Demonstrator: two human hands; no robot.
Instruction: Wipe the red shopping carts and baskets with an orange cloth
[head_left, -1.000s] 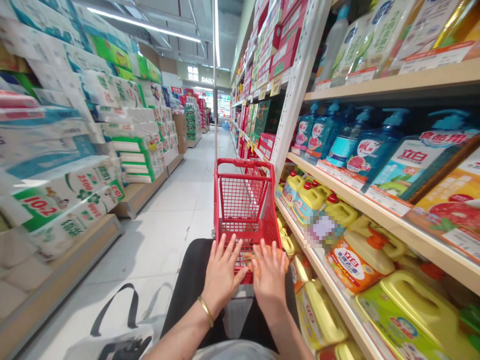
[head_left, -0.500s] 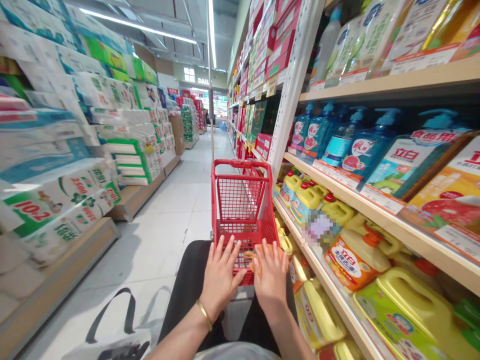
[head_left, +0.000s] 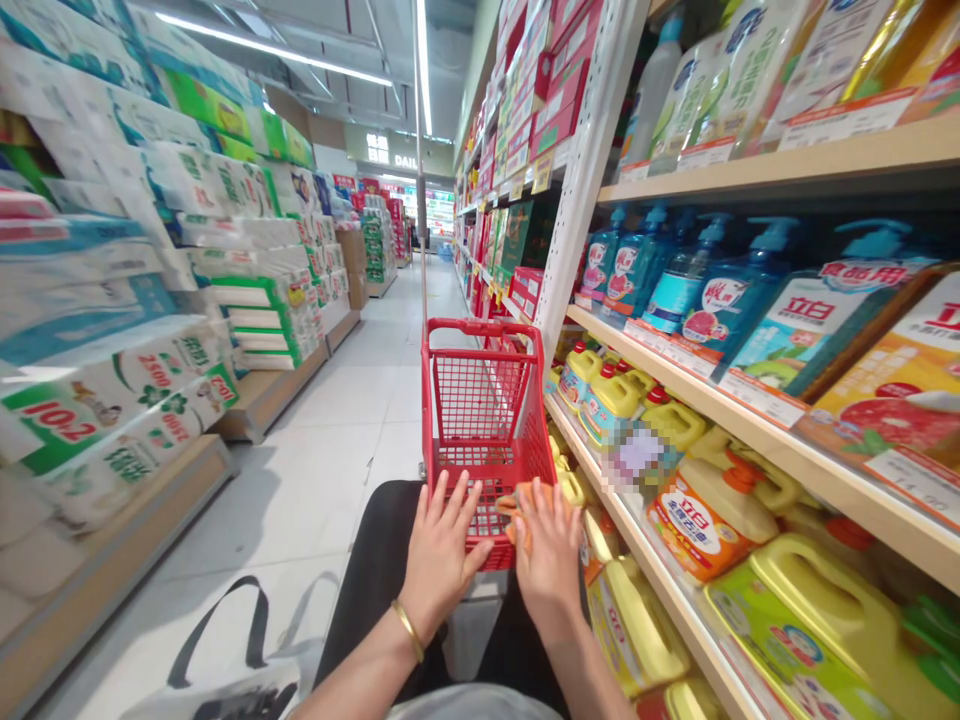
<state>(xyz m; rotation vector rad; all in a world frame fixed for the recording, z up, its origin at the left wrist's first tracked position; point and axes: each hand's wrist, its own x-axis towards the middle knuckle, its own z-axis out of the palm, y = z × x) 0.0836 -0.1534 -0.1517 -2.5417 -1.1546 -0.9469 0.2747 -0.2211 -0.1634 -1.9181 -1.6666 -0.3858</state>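
Observation:
In front of my knees stands a red shopping basket cart [head_left: 480, 345] with mesh walls and a tall pole. My left hand [head_left: 442, 545] lies palm down at its near edge, fingers spread, holding nothing; a gold bangle is on that wrist. Under my right hand [head_left: 547, 550] is an orange cloth [head_left: 525, 497], partly hidden by the fingers. The right hand rests on the cloth at the cart's near right edge, its fingers stretched out and slightly apart.
Shelves on the right hold blue pump bottles [head_left: 720, 300] and yellow jugs [head_left: 637, 620]. Tissue packs [head_left: 135, 400] are stacked on the left. A bag with a black handle [head_left: 251, 680] lies on the floor at lower left. A tiled aisle [head_left: 330, 420] runs ahead.
My right hand has shifted slightly to the right, and more of the orange cloth shows above and left of its fingers. My left hand has hardly moved.

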